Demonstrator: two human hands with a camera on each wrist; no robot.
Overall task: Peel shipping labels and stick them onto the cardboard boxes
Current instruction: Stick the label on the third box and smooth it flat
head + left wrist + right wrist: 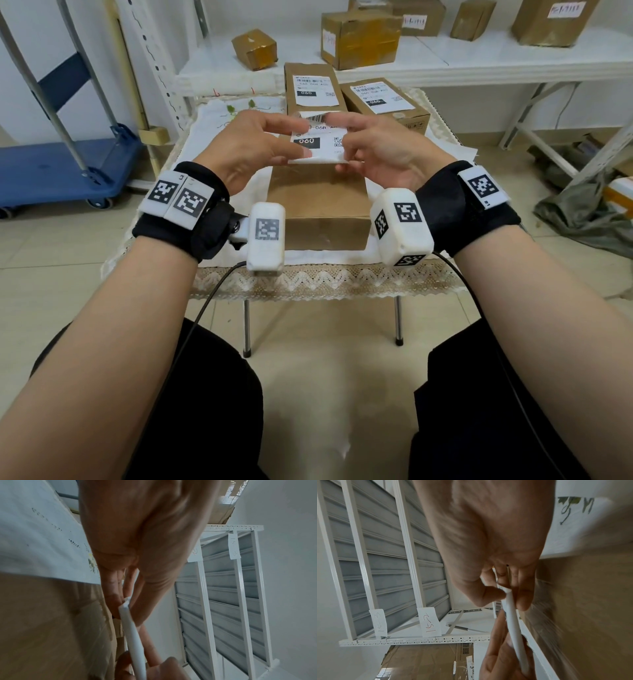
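- Blue flat-bed trolley (pixel 65 171) with grey rails stands on the tiled floor, well to the left of the fingers.
- Left hand (pixel 251 145) is raised over the table, thumb and fingers curled onto the left edge of a white shipping label printed "060" with a QR code (pixel 317 144); the left wrist view shows that edge (pixel 133 635) pinched between thumb and fingertips.
- Plain brown cardboard box (pixel 317 202) lies directly below the fingers on the white embroidered tablecloth with a lace border (pixel 308 277); the label is held above the box's far end, and whether it touches the box cannot be told.
- Right hand (pixel 383 149) pinches the label's right edge between thumb and fingers, index finger extended over the top; the right wrist view shows the sheet edge-on (pixel 513 622) in that pinch.
- Two brown cardboard boxes already bearing white labels (pixel 310 87) (pixel 385 101) sit side by side just beyond the fingertips.
- More taped cardboard boxes (pixel 359 37) rest on the white shelf (pixel 479 60) further back and to the right.
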